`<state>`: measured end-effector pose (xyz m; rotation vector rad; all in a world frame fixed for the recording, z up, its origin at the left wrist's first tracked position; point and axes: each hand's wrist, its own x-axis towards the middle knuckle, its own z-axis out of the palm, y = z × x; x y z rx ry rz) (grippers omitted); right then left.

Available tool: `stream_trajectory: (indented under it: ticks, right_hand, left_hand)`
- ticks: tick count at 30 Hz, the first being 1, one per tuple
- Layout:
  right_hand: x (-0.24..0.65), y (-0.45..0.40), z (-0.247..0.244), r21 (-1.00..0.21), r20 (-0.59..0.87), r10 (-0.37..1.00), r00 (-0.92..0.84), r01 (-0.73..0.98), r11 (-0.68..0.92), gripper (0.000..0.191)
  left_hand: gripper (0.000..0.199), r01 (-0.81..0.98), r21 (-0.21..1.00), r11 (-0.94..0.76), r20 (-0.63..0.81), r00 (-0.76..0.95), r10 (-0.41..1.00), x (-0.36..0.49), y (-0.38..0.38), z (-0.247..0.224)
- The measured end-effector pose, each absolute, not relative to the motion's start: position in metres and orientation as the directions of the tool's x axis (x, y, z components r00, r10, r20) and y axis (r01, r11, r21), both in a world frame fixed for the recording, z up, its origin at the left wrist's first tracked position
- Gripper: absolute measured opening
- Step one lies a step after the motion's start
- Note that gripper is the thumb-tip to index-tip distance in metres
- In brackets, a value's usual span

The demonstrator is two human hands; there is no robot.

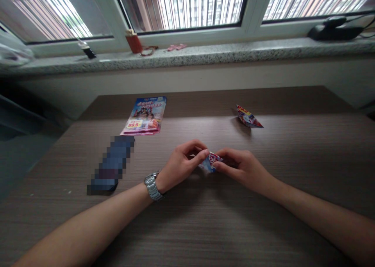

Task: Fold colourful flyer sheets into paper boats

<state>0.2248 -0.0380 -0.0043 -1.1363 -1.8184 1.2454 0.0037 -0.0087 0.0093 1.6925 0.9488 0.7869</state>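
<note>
Between both hands, just above the table, is a small folded piece of printed paper (pixel 209 163) in blue, red and white. My left hand (pixel 183 162), with a metal watch (pixel 154 186) on its wrist, pinches the paper's left side between thumb and fingers. From the right, my right hand (pixel 241 167) grips the other side between thumb and forefinger. The fingers cover much of the paper, so its full shape is hidden. Beyond the hands, to the right, stands a folded paper boat (pixel 249 118) in red, yellow and blue print.
A stack of printed flyers (pixel 146 116) lies at the back left of the wooden table (pixel 181 228). Nearer sits a dark, pixelated flat object (pixel 113 163). On the stone windowsill (pixel 222 53) are a red container (pixel 134 42), a small black-and-white item (pixel 87 49) and a black device (pixel 335 31).
</note>
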Motion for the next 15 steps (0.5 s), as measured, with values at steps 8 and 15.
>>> stream_trajectory:
  ticks: [8, 15]
  right_hand:
    - [0.2257, -0.0373, -0.0064, -0.931, 0.031, 0.93, -0.367, 0.328, 0.16, 0.025]
    - [0.2264, -0.0349, -0.0072, -0.95, 0.022, 0.938, -0.345, 0.284, 0.127, 0.024]
  left_hand:
    - [0.025, 0.267, 0.938, -0.223, 0.059, 0.51, 0.858, 0.0033, -0.0087, 0.0099]
    - [0.026, 0.27, 0.943, -0.197, 0.036, 0.503, 0.863, 0.0031, -0.0094, 0.0094]
